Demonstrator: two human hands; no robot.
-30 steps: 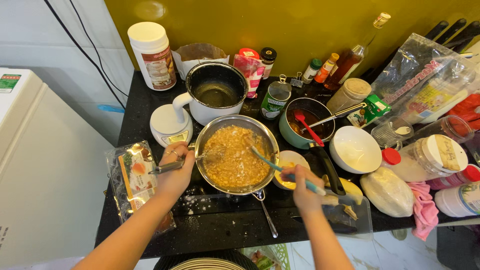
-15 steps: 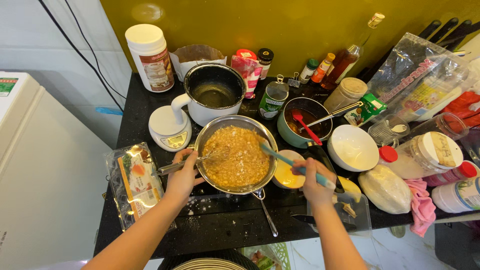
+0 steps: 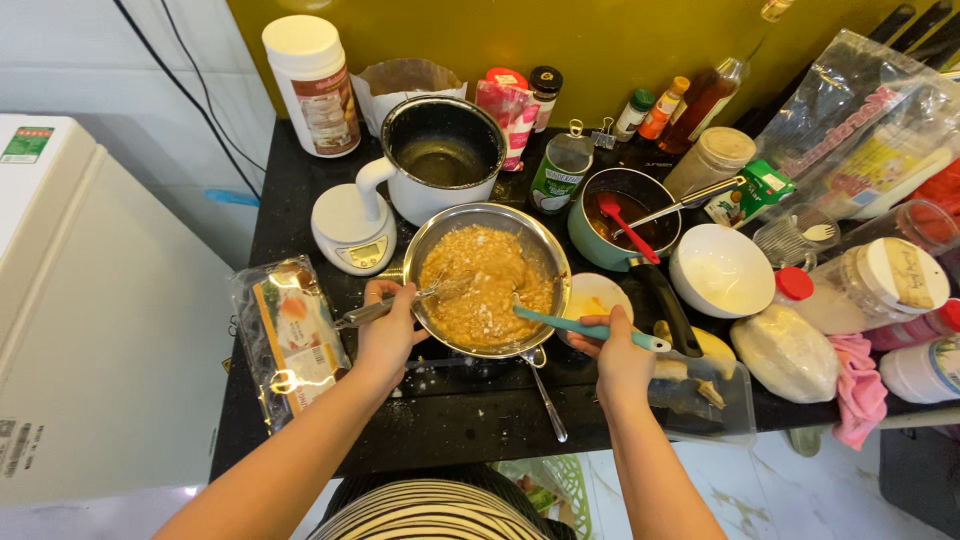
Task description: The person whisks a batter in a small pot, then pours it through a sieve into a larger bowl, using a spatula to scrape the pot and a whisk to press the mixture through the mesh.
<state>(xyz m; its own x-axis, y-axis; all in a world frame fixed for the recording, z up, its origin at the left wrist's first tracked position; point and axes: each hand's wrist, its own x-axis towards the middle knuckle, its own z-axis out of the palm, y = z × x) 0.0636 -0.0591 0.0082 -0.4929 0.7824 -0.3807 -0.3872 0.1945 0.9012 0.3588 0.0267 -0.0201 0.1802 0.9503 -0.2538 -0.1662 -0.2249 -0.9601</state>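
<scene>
1. The person's left hand (image 3: 388,335), in the lower middle of the frame, is closed around the handle of a whisk (image 3: 400,302). The whisk's wire end reaches into the metal bowl (image 3: 545,262) from its left rim.

2. The right hand (image 3: 622,362), lower right of centre, is wrapped around the handle of a teal spatula (image 3: 580,326). The blade end lies over the bowl's right rim, in the orange batter (image 3: 478,285).

3. The bowl sits at the centre of the frame on a black counter (image 3: 300,190), crowded on every side. A white pot (image 3: 440,160) and a small kitchen scale (image 3: 350,230) stand just above and left of it. A small yellow dish (image 3: 596,296) touches its right edge, and a dark saucepan (image 3: 625,215) with a red spoon stands upper right.

4. Neither hand grips the bowl itself, so a firm stroke from either tool could probably turn or slide it.

5. A slide to the right would likely knock the yellow dish. The long thin handle (image 3: 545,395) sticking out below the bowl towards the counter's front edge could catch a forearm and tip it.

6. Flour dust already lies on the counter by the bowl's lower rim. Vigorous stirring near the rim could throw batter onto the wrapped packet (image 3: 290,335) at the left.
</scene>
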